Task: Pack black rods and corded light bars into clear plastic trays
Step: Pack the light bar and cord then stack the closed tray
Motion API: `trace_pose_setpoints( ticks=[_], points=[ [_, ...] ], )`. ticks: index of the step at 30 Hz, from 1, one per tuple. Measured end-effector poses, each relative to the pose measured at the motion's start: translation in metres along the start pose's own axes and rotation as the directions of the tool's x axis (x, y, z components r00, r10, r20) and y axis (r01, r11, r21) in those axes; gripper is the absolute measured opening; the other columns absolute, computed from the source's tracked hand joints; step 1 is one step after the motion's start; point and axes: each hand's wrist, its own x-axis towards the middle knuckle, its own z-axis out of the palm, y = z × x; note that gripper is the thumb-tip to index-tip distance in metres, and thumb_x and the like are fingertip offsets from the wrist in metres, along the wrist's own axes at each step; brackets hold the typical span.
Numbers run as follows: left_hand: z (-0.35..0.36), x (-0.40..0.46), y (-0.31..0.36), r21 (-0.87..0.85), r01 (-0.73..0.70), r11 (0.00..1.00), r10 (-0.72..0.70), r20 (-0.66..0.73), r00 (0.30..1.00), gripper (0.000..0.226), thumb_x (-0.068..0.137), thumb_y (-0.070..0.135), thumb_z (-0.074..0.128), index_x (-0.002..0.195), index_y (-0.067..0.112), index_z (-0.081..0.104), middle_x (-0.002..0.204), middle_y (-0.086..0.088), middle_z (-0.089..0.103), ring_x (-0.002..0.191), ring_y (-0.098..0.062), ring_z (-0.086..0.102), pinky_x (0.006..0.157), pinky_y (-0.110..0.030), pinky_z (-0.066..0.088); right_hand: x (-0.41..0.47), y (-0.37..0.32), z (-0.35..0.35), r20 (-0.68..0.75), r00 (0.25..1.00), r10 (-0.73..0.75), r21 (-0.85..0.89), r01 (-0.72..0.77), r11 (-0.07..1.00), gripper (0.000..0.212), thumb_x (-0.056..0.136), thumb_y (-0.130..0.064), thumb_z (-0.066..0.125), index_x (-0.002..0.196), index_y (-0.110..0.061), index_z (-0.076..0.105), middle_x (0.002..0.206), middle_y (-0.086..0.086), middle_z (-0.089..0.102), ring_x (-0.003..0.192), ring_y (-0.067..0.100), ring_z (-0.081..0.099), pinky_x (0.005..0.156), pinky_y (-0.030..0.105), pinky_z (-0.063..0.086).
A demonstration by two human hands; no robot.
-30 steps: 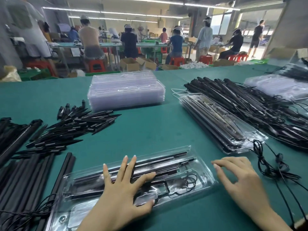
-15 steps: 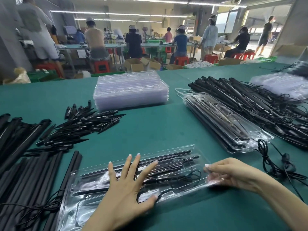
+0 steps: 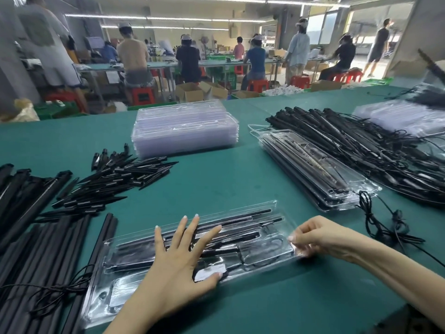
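Note:
A clear plastic tray (image 3: pixel 255 213) lies in front of me on the green table, filled with black rods and a coiled cord. My left hand (image 3: pixel 178 263) lies flat on its lid, fingers spread. My right hand (image 3: pixel 320 237) pinches the tray's right end between curled fingers and thumb. Loose black rods (image 3: pixel 115 182) are heaped to the left, longer black bars (image 3: pixel 36 237) at the far left. Corded light bars (image 3: pixel 361 145) are piled at the right.
A stack of empty clear trays (image 3: pixel 185 127) stands at the table's middle back. Packed trays (image 3: pixel 313 169) are stacked right of centre, with a loose black cord (image 3: pixel 385 225) by them. More trays (image 3: pixel 404 116) lie far right. Several people work at benches behind.
My right hand has closed on the tray's right end, where a second ago it hovered beside it. My left hand stays flat on the lid. The camera view has shifted slightly.

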Motion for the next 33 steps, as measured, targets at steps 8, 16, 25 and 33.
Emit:
trace_pose_setpoints(
  ticks=[8,16,25,33],
  points=[
    [-0.007,-0.001,0.0,-0.122,0.012,0.992,-0.016,-0.033,0.999,0.085,0.069,0.082,0.019,0.132,0.056,-0.032,0.155,0.017,-0.021,0.138,-0.001,-0.031,0.111,-0.054,-0.021,-0.002,0.0,-0.008,0.086,0.99,0.108,0.194,-0.123,0.973,0.027,0.085,-0.006,0.066,0.059,0.0,0.064,0.05,0.004,0.044,0.041,0.008,0.044,0.046,0.017,0.044],
    [-0.009,-0.003,-0.003,-0.361,-0.013,0.933,-0.025,-0.101,0.995,0.101,0.07,0.077,0.052,0.136,0.057,-0.022,0.153,0.027,0.002,0.14,0.011,-0.008,0.115,-0.046,-0.02,0.008,0.011,0.0,-0.049,0.998,0.049,0.156,-0.041,0.987,0.012,0.062,-0.007,0.071,0.053,-0.003,0.064,0.06,0.011,0.049,0.057,0.016,0.037,0.049,0.022,0.03],
    [-0.017,-0.013,-0.014,-0.232,0.081,0.969,-0.096,-0.055,0.994,0.095,0.066,0.09,0.036,0.142,0.052,-0.006,0.156,0.021,0.007,0.142,0.007,-0.008,0.118,-0.042,-0.013,0.013,0.018,-0.002,-0.097,0.994,0.048,0.109,-0.038,0.993,0.025,0.049,-0.021,0.077,0.061,-0.001,0.069,0.066,0.012,0.049,0.058,0.015,0.036,0.043,0.016,0.031],
    [-0.005,-0.026,-0.021,0.002,0.14,0.99,-0.14,0.026,0.99,0.098,0.06,0.096,0.012,0.141,0.05,-0.02,0.15,0.022,-0.03,0.134,-0.001,-0.037,0.107,-0.06,-0.024,0.001,0.004,0.033,-0.158,0.605,-0.78,-0.949,0.124,0.289,0.041,0.086,-0.043,0.066,0.113,-0.012,0.067,0.104,0.007,0.066,0.093,0.028,0.064,0.079,0.04,0.051]
  ],
)
